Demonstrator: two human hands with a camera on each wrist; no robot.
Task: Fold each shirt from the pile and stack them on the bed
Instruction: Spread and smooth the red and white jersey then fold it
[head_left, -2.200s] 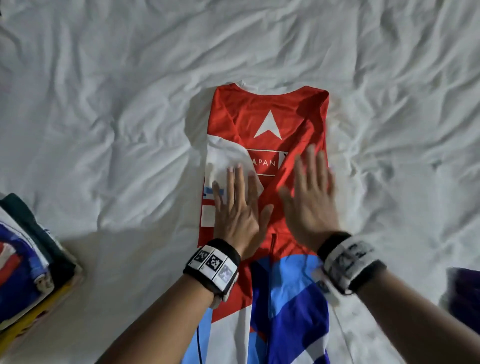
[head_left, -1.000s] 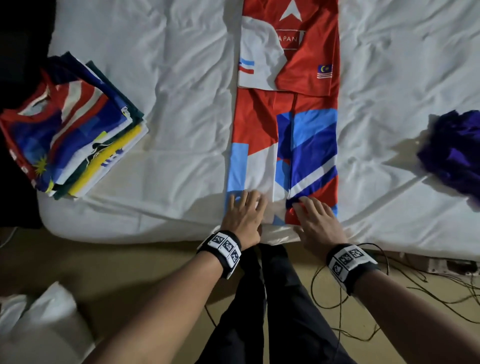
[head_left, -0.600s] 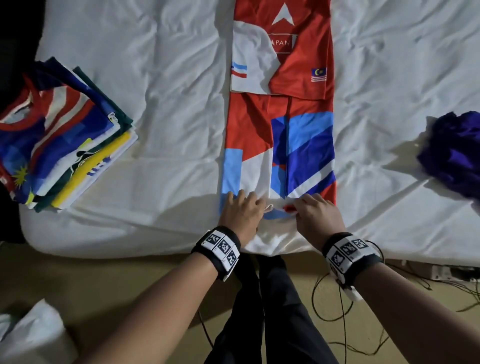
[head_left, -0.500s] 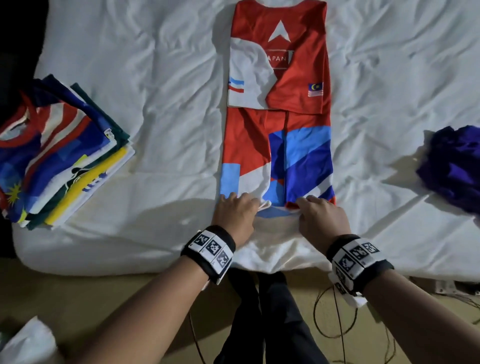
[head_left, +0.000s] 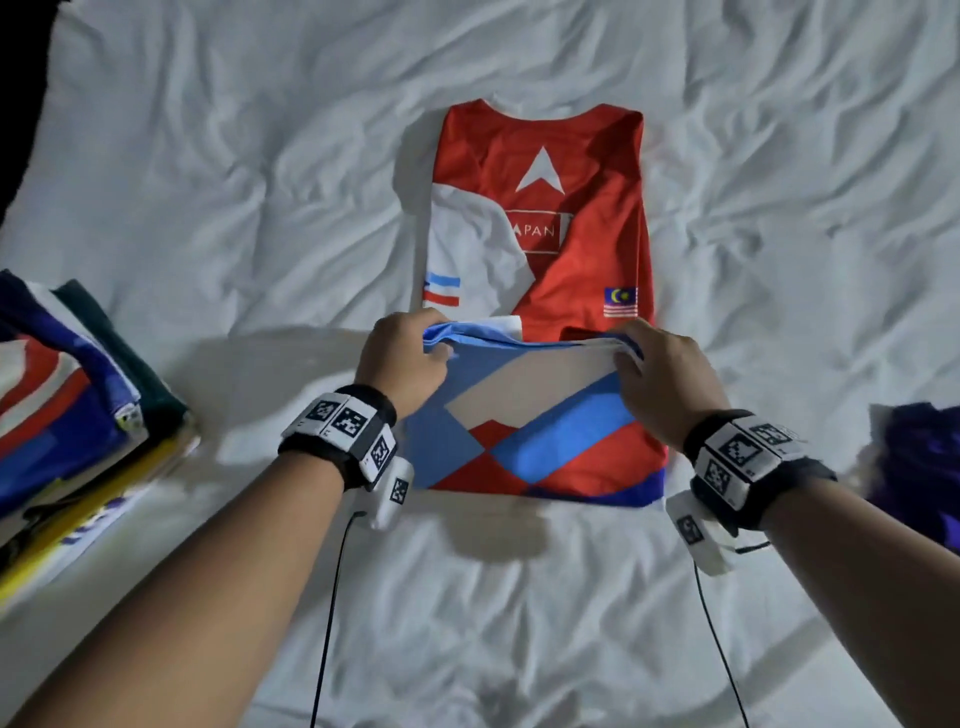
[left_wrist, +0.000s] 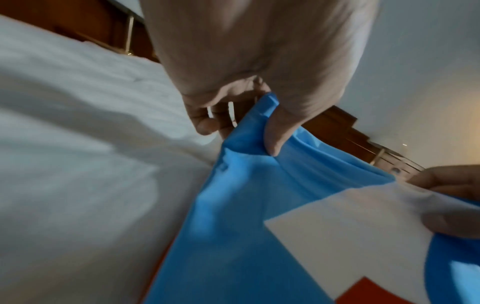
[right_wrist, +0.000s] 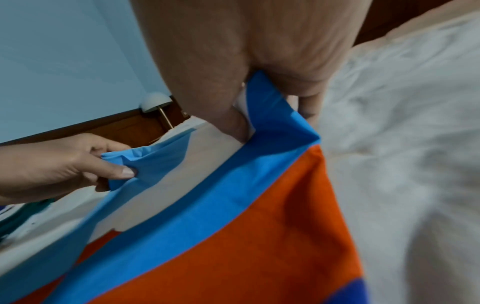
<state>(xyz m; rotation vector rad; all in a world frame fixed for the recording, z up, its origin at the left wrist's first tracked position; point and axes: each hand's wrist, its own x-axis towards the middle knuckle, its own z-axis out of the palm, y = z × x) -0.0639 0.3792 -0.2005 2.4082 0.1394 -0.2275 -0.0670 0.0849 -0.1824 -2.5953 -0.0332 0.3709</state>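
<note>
A red, white and blue polyester jersey (head_left: 540, 249) lies lengthwise in the middle of the bed with its wrinkled white sheet (head_left: 234, 171), collar end farthest from the person, sleeves folded in over the body. Its bottom hem is lifted off the sheet and doubled toward the collar. The left hand (head_left: 402, 358) pinches the hem's left corner, thumb on top and fingers (left_wrist: 205, 123) curled beneath the light-blue cloth; the right hand (head_left: 665, 379) pinches the right corner the same way, thumb pressed on the blue band and fingers (right_wrist: 307, 107) tucked behind it. The raised hem hangs just short of the small flag patches on the sleeves. A stack of folded multicoloured shirts (head_left: 62, 410) sits at the bed's left edge, well apart from the jersey, and a crumpled purple garment (head_left: 919, 467) lies at the right edge.
</note>
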